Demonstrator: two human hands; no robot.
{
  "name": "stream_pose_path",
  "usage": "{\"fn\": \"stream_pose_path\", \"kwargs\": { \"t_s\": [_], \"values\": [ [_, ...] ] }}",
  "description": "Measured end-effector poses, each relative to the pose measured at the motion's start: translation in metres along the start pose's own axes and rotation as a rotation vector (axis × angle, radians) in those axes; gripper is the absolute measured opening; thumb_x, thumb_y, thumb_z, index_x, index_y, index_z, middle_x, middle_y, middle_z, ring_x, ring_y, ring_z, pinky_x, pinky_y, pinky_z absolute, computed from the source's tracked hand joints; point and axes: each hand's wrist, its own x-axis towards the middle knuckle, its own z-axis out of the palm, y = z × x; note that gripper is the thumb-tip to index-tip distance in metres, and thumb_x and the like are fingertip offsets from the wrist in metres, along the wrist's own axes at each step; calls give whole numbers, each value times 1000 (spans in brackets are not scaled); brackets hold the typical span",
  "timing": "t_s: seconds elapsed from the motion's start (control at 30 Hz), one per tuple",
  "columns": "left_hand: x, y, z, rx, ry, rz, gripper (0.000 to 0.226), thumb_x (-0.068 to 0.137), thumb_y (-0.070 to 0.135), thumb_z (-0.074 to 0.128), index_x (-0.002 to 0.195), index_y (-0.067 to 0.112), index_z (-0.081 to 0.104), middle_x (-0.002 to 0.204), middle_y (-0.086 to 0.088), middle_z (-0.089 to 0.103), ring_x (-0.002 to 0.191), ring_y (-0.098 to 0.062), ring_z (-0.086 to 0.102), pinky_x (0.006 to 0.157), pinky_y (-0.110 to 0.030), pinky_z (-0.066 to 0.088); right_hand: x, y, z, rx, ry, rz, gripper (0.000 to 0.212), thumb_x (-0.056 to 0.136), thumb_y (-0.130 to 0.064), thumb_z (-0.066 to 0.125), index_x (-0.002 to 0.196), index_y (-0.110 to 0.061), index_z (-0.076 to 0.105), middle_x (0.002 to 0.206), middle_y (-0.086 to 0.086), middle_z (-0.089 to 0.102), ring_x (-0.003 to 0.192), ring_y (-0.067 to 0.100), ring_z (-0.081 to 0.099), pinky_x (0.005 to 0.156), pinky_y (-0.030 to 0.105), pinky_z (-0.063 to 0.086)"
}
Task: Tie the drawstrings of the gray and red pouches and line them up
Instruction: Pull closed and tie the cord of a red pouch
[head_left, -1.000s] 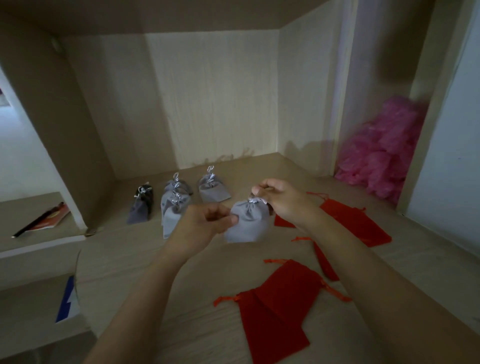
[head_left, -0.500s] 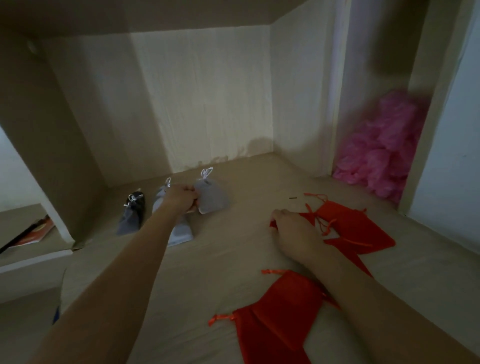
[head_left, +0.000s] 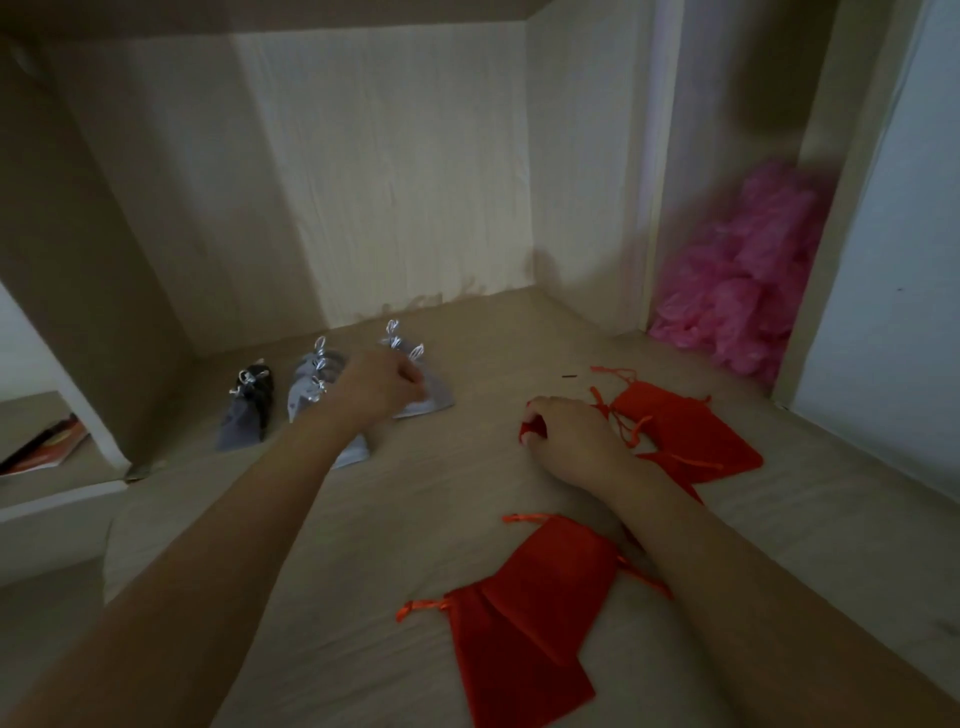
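Several tied gray pouches (head_left: 311, 387) with silver strings stand in a row at the back left of the wooden shelf (head_left: 415, 519), the leftmost one (head_left: 248, 413) darker. My left hand (head_left: 382, 387) reaches into the row, its blurred fingers curled on the rightmost gray pouch (head_left: 434, 400). Flat red pouches (head_left: 685, 431) with loose orange-red strings lie at the right. My right hand (head_left: 571, 436) rests on them and grips a red pouch (head_left: 532, 428), whose corner shows between the fingers. Two more overlapping red pouches (head_left: 519, 613) lie near the front.
Wooden walls close the shelf at the back and left. A heap of pink plastic bags (head_left: 743, 291) fills the right recess. A small dark sliver (head_left: 570, 375) lies behind the red pouches. A book (head_left: 47, 447) sits on a lower ledge at far left.
Both hands held a gray pouch in the air; my left hand carried it back to the gray row, and my right hand dropped onto the red pouches and took hold of one.
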Motion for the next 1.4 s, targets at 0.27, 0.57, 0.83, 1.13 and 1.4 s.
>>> {"fn": "stream_pose_path", "kwargs": {
  "t_s": [0.27,0.57,0.83,1.13,1.4],
  "values": [
    [-82,48,22,-133,-455,392,26,85,20,69,110,13,68,104,7,66,70,21,53,64,-1,38,-5,-3,0,72,30,14,20,88,-16,55,105,-10,64,111,8,64,104,23,57,87,31,43],
    [-86,47,53,45,-371,483,16,85,20,66,98,11,69,102,-3,65,74,1,47,63,-9,33,-6,-2,-3,76,1,22,20,89,-16,56,105,-10,64,114,7,64,106,22,56,88,30,40],
    [-82,29,13,-519,-424,338,9,90,8,59,87,16,63,68,13,65,62,0,54,60,-15,43,7,0,1,277,352,80,17,87,-5,53,96,-7,67,100,9,65,91,24,60,83,31,43],
    [-50,8,1,-983,23,150,9,91,10,57,86,10,65,65,6,64,59,-4,56,54,-15,44,-5,-15,-20,1269,-258,84,28,95,-35,50,89,-14,67,76,2,67,66,12,63,70,26,49],
    [-41,-8,34,-1007,117,35,15,86,-4,60,96,6,67,76,-1,63,66,-4,54,60,-11,48,-1,-16,-14,1108,-26,140,35,100,-19,44,67,-12,53,58,0,50,50,7,50,51,19,42]
  ]
}}
